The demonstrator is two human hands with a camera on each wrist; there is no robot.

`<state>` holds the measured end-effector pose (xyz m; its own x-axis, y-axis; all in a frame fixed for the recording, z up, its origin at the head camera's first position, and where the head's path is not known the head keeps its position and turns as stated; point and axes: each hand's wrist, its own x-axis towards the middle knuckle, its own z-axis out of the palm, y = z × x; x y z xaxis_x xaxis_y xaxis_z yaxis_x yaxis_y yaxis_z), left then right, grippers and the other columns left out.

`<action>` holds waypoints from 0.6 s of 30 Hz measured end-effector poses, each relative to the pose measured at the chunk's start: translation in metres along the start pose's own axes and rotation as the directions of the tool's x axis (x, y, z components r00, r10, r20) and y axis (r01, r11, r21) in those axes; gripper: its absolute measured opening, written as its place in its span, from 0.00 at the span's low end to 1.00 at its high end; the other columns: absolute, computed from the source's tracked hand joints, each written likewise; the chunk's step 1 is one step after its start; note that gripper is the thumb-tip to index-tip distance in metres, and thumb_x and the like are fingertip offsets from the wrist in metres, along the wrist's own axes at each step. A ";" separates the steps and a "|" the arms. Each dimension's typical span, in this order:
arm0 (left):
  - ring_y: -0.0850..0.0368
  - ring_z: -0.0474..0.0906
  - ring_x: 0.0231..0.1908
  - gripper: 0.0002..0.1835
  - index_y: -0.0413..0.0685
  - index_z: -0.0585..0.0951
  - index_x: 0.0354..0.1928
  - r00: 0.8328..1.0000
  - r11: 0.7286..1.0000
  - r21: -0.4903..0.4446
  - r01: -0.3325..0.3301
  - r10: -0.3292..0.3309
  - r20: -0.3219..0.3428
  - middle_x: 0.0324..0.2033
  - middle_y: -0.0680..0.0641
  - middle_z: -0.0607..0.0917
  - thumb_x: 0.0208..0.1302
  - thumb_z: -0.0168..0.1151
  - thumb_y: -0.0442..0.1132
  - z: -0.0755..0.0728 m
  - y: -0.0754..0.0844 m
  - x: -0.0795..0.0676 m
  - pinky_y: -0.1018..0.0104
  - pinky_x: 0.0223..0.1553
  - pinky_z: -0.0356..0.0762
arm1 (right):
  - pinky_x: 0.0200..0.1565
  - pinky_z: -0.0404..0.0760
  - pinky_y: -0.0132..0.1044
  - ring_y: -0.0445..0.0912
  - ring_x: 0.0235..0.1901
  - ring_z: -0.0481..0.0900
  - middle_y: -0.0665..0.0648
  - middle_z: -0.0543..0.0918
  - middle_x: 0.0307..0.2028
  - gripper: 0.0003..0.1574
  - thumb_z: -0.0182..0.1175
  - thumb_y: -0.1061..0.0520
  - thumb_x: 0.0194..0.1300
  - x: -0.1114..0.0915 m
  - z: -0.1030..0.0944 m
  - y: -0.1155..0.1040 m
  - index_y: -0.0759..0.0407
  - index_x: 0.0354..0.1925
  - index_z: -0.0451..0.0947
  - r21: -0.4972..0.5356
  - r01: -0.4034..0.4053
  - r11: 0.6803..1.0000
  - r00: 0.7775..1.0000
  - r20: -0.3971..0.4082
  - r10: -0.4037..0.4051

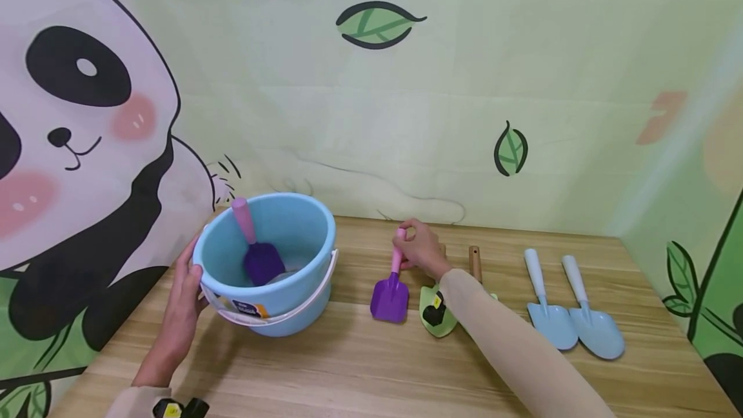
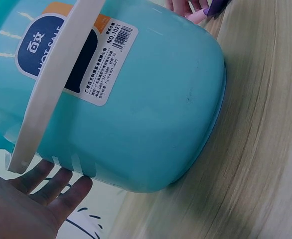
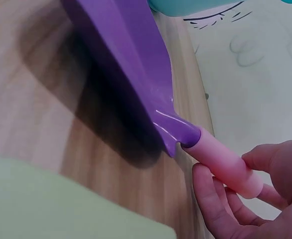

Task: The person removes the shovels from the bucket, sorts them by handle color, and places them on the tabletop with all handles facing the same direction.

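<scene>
My left hand (image 1: 184, 292) rests against the left side of a light blue bucket (image 1: 293, 321); its outstretched fingers (image 2: 75, 196) press the outer wall. Inside the bucket stands a purple toy shovel (image 1: 262, 262), its pink handle leaning over the rim. Another purple toy shovel (image 1: 389, 300) is in my right hand (image 1: 422, 247), which pinches the end of its pink handle (image 3: 225, 164) between thumb and fingers. In the right wrist view, a dark shadow lies beneath the blade. A green trowel (image 1: 438, 321) is just right of this shovel, partly hidden by my right forearm.
Beyond my right forearm a wooden handle (image 1: 475, 264) shows. Two light blue shovels (image 1: 554, 326) lie side by side at the right of the wooden table (image 1: 325, 379). A white carrying handle (image 2: 56, 84) hangs across the bucket's front. A printed cloth backdrop (image 1: 278, 69) rises behind the table.
</scene>
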<state>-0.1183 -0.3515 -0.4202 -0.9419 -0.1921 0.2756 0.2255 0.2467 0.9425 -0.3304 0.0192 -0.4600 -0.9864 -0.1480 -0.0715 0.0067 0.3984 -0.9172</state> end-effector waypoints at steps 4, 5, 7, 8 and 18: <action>0.52 0.58 0.69 0.30 0.73 0.47 0.82 1.000 1.000 -0.005 0.006 -0.006 0.000 0.78 0.50 0.52 0.81 0.31 0.56 0.000 0.000 -0.001 0.25 0.65 0.54 | 0.28 0.87 0.42 0.50 0.24 0.86 0.64 0.80 0.39 0.22 0.64 0.61 0.70 0.003 0.001 -0.001 0.57 0.61 0.73 -0.012 -0.016 1.000 1.000 -0.001 0.016; 0.52 0.57 0.69 0.30 0.73 0.47 0.82 1.000 1.000 -0.010 0.007 -0.007 0.000 0.78 0.50 0.52 0.81 0.31 0.56 0.000 0.000 -0.001 0.25 0.65 0.53 | 0.28 0.87 0.42 0.50 0.25 0.86 0.64 0.80 0.38 0.23 0.64 0.61 0.70 0.004 0.001 -0.001 0.58 0.61 0.73 -0.012 -0.019 1.000 1.000 0.002 0.019; 0.52 0.57 0.70 0.30 0.72 0.47 0.82 1.000 1.000 -0.014 0.008 -0.008 0.001 0.78 0.50 0.52 0.81 0.31 0.56 0.001 0.000 -0.001 0.25 0.65 0.53 | 0.28 0.87 0.42 0.50 0.25 0.86 0.64 0.81 0.36 0.23 0.63 0.61 0.71 0.004 0.000 -0.001 0.59 0.61 0.72 -0.014 -0.028 1.000 1.000 0.011 0.028; 0.52 0.57 0.70 0.30 0.72 0.47 0.82 1.000 1.000 -0.016 0.007 -0.007 0.002 0.78 0.50 0.52 0.81 0.31 0.56 0.001 0.000 -0.001 0.25 0.65 0.53 | 0.28 0.87 0.42 0.50 0.25 0.86 0.64 0.81 0.36 0.23 0.63 0.61 0.71 0.004 -0.001 0.000 0.59 0.62 0.72 -0.015 -0.031 0.999 0.999 0.015 0.031; 0.53 0.59 0.68 0.30 0.71 0.49 0.82 1.000 1.000 -0.025 0.004 -0.004 -0.009 0.77 0.50 0.54 0.81 0.33 0.55 -0.001 -0.001 0.000 0.71 0.54 0.71 | 0.27 0.86 0.41 0.50 0.24 0.86 0.65 0.83 0.35 0.26 0.63 0.61 0.70 0.005 0.000 -0.002 0.61 0.64 0.72 -0.067 -0.058 0.996 0.998 0.034 0.060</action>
<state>-0.1179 -0.3524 -0.4211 -0.9405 -0.2019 0.2735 0.2279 0.2224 0.9479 -0.3352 0.0173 -0.4586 -0.9780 -0.1547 -0.1401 0.0528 0.4661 -0.8832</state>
